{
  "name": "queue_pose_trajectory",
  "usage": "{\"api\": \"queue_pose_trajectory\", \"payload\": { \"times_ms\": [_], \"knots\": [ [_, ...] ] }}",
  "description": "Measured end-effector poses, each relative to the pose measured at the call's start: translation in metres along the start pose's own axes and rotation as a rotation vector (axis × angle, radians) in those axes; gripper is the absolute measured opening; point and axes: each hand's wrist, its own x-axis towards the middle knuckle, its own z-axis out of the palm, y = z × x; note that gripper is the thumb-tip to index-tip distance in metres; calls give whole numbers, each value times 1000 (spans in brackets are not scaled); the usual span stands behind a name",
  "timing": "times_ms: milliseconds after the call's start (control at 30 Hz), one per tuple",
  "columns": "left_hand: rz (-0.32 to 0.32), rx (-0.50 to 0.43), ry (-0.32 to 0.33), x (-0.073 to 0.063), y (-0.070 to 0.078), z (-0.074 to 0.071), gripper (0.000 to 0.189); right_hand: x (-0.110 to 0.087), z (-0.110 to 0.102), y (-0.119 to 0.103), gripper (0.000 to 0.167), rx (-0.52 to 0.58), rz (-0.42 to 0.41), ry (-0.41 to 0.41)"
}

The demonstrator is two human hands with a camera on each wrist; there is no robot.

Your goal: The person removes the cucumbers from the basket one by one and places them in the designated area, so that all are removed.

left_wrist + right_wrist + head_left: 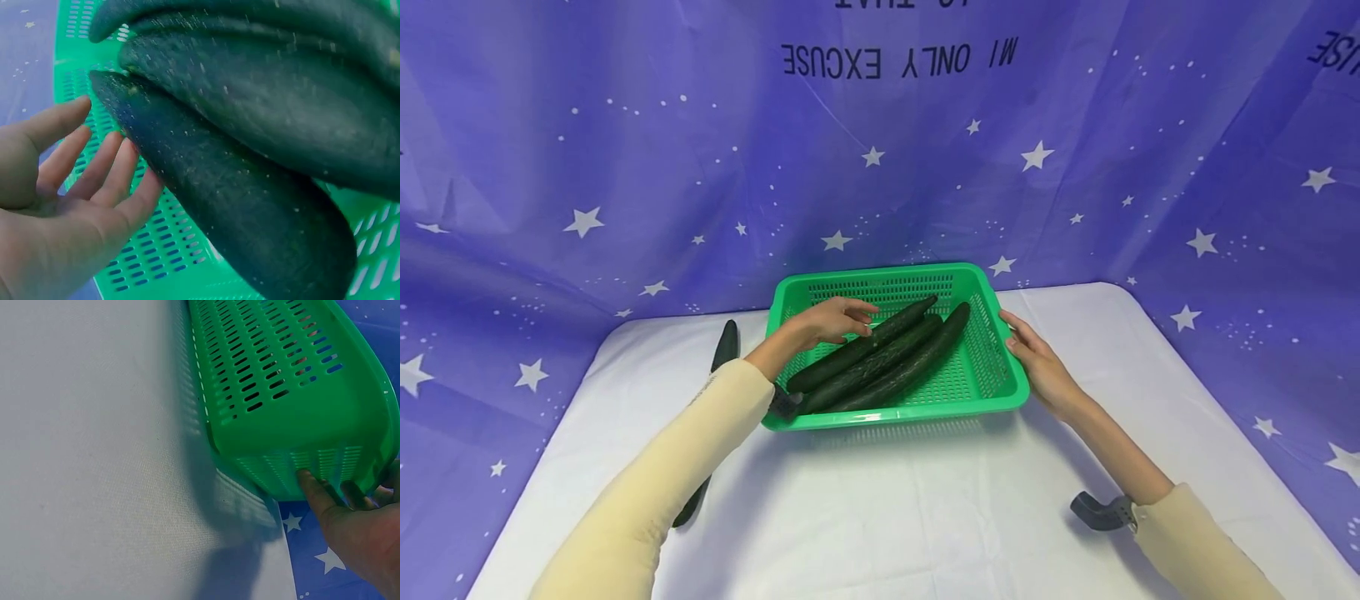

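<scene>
Three dark green cucumbers (880,367) lie side by side in a green plastic basket (925,412). My left hand (837,320) is over the basket's left part, fingers loosely spread beside the rearmost cucumber. In the left wrist view the fingertips of this left hand (94,187) are right at the skin of the nearest cucumber (225,194), not wrapped around it. At the basket's right end, my right hand (1037,362) holds the rim. The right wrist view shows this hand (362,531) with fingers against the outer end wall, partly hidden at the rim.
Another cucumber (727,343) lies on the white-covered table (880,517) to the left of the basket, partly hidden by my left sleeve. A purple star-patterned cloth (925,200) hangs close behind the basket and along both sides.
</scene>
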Motion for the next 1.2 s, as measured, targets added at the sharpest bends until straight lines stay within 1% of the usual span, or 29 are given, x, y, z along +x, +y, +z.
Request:
{"api": "queue_pose_trajectory", "payload": {
  "times_ms": [133, 233, 533, 667, 733, 867, 967, 1067, 1200],
  "knots": [
    [-29, 41, -42, 5, 0, 1, 60, 1, 2, -1, 57, 1, 5, 0],
    [-40, 58, -52, 8, 0, 2, 60, 2, 3, -1, 56, -7, 10, -1],
    [-43, 111, -48, 11, 1, 6, 62, 1, 2, -2, 56, -23, 11, 4],
    [-28, 123, -26, 11, 0, 4, 61, 2, 3, -2, 55, -19, 10, 2],
    [-11, 130, -21, 11, 0, 2, 59, 2, 3, -2, 55, -18, 9, -3],
    [19, 98, -9, 7, 3, -3, 56, 1, 3, -2, 56, -14, 11, -5],
    [42, 49, 19, 2, 9, -9, 56, 1, 2, -2, 55, -15, 12, 1],
    [80, 7, 45, -7, 16, -16, 56, 1, 1, -2, 55, -15, 13, 7],
    [133, -36, 78, -23, 21, -28, 56, 1, 0, -1, 55, -18, 16, 6]
  ]
}}
